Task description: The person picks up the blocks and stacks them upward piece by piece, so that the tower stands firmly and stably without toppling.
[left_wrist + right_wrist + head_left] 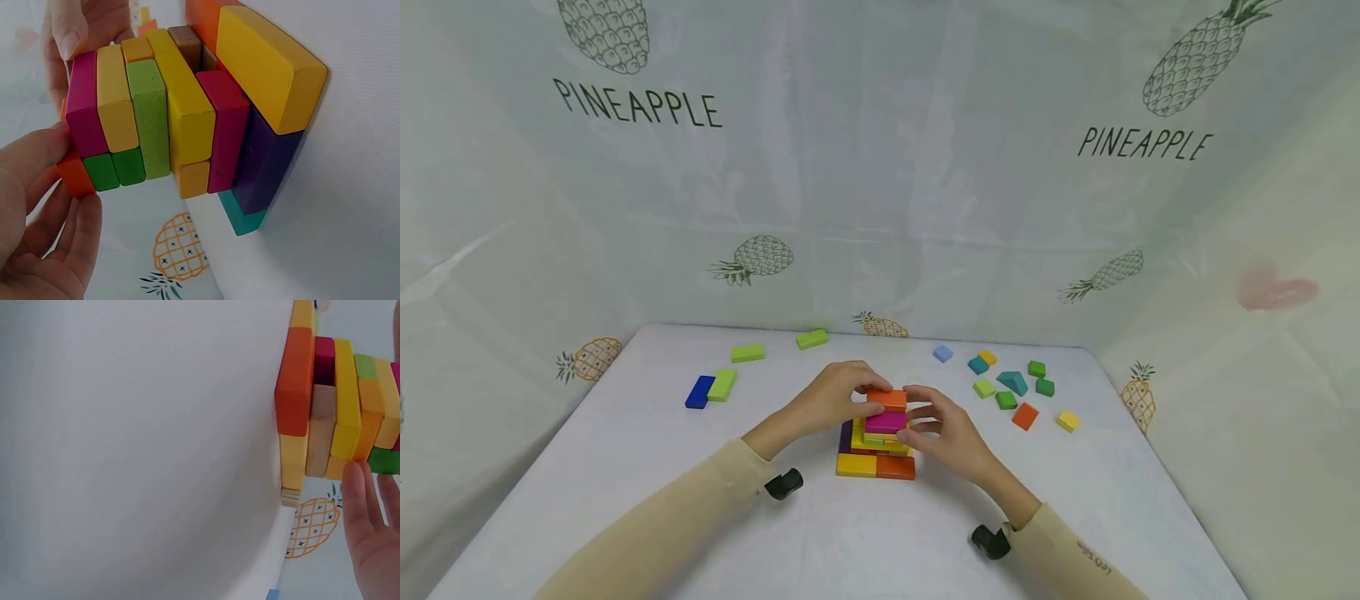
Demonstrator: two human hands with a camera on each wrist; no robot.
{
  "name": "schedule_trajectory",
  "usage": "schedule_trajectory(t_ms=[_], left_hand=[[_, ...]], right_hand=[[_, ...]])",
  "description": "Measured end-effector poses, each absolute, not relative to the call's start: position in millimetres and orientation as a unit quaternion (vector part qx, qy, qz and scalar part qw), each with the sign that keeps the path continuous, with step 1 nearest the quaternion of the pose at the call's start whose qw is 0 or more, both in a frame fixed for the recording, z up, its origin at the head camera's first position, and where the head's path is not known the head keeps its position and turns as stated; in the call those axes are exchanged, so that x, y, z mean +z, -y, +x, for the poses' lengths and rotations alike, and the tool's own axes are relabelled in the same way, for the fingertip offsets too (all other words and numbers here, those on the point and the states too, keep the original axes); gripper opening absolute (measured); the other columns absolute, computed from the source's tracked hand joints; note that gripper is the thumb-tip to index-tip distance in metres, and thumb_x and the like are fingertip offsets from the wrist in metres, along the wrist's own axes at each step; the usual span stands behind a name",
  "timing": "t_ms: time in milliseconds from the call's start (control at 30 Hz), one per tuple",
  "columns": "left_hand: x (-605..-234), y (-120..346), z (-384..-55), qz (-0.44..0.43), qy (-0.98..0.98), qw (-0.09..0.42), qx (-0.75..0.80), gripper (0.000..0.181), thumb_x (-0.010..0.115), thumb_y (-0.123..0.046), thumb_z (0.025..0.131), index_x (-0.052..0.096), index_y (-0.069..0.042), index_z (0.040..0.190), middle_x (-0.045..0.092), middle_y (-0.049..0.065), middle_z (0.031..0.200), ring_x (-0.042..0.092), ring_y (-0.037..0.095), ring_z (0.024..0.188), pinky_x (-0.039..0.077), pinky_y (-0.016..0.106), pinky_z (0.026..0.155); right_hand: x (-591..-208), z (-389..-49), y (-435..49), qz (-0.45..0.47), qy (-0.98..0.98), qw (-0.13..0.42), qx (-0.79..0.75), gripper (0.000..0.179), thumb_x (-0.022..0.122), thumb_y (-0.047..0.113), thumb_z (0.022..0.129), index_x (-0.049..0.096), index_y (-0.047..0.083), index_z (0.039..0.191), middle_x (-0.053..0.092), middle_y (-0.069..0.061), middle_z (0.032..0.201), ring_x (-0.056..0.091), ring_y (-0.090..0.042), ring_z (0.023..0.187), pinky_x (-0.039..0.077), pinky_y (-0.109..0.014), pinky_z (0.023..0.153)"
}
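Note:
A stepped stack of coloured wooden blocks (882, 444) stands mid-table, its bottom layer the widest. My left hand (831, 402) reaches in from the left and pinches an orange block (887, 400) at the top. Just below it lies a magenta block (886, 422); in the left wrist view the left thumb is beside this magenta block (87, 112). From the right, my right hand (951, 435) rests its loosely bent fingers along the stack's side, its thumb near the magenta block. The right wrist view shows right fingertips (354, 478) touching the middle layers.
Toward the back left lie a blue block (700, 392) and several lime green blocks (748, 353). Small loose blocks are scattered at the back right, among them a teal triangle (1012, 382), an orange-red block (1025, 417) and a yellow block (1068, 421). A pineapple-print sheet (880, 183) hangs behind the table.

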State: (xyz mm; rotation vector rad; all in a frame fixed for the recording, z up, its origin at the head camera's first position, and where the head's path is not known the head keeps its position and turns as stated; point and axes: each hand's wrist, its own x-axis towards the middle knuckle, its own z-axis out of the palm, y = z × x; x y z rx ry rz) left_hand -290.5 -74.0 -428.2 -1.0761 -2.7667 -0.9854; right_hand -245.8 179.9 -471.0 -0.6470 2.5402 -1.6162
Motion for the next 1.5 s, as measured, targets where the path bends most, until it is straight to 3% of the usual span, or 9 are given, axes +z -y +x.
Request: schedule_trajectory(t_ms=[233, 600, 1067, 1333, 1500], left_hand=[[-429.4, 76.4, -290.8, -0.34, 0.886, 0.01, -0.314, 0.031, 0.082, -0.025, 0.096, 0.078, -0.023, 0.127, 0.073, -0.01, 0.116, 0.063, 0.009, 0.106, 0.055, 0.032, 0.095], [-430.3, 75.0, -290.4, -0.352, 0.881, 0.008, -0.316, 0.031, 0.081, -0.024, 0.097, 0.077, -0.021, 0.128, 0.073, -0.008, 0.117, 0.063, 0.01, 0.106, 0.057, 0.033, 0.094], [-427.7, 75.2, -290.6, -0.357, 0.877, 0.017, -0.322, 0.033, 0.081, -0.024, 0.097, 0.077, -0.019, 0.128, 0.073, -0.007, 0.118, 0.063, 0.011, 0.106, 0.058, 0.035, 0.094], [-427.7, 75.0, -291.4, -0.351, 0.883, 0.009, -0.31, 0.033, 0.081, -0.026, 0.097, 0.076, -0.021, 0.13, 0.072, -0.008, 0.118, 0.063, 0.01, 0.106, 0.056, 0.032, 0.096], [-428.8, 75.3, -291.4, -0.353, 0.883, 0.009, -0.31, 0.033, 0.081, -0.025, 0.097, 0.076, -0.021, 0.129, 0.072, -0.008, 0.117, 0.063, 0.01, 0.106, 0.056, 0.034, 0.097]], right_hand=[[-471.3, -244.9, -176.4, -0.19, -0.823, 0.035, -0.534, 0.064, 0.081, 0.021, 0.097, 0.051, 0.019, 0.154, 0.058, -0.004, 0.15, 0.066, -0.029, 0.126, 0.055, -0.05, 0.107], [-476.2, -237.8, -180.1, -0.169, -0.815, 0.03, -0.554, 0.062, 0.078, 0.02, 0.099, 0.052, 0.021, 0.155, 0.055, -0.002, 0.155, 0.066, -0.029, 0.126, 0.057, -0.029, 0.102], [-474.1, -237.2, -178.9, -0.179, -0.816, 0.019, -0.55, 0.062, 0.076, 0.023, 0.101, 0.051, 0.018, 0.157, 0.053, -0.003, 0.158, 0.066, -0.029, 0.128, 0.056, -0.03, 0.104], [-475.8, -237.5, -180.6, -0.18, -0.816, 0.026, -0.549, 0.06, 0.076, 0.023, 0.101, 0.052, 0.025, 0.156, 0.053, -0.002, 0.158, 0.067, -0.025, 0.126, 0.057, -0.03, 0.103], [-478.0, -237.8, -180.7, -0.186, -0.811, 0.03, -0.554, 0.062, 0.076, 0.023, 0.101, 0.05, 0.021, 0.158, 0.052, -0.004, 0.159, 0.067, -0.027, 0.126, 0.057, -0.029, 0.102]])
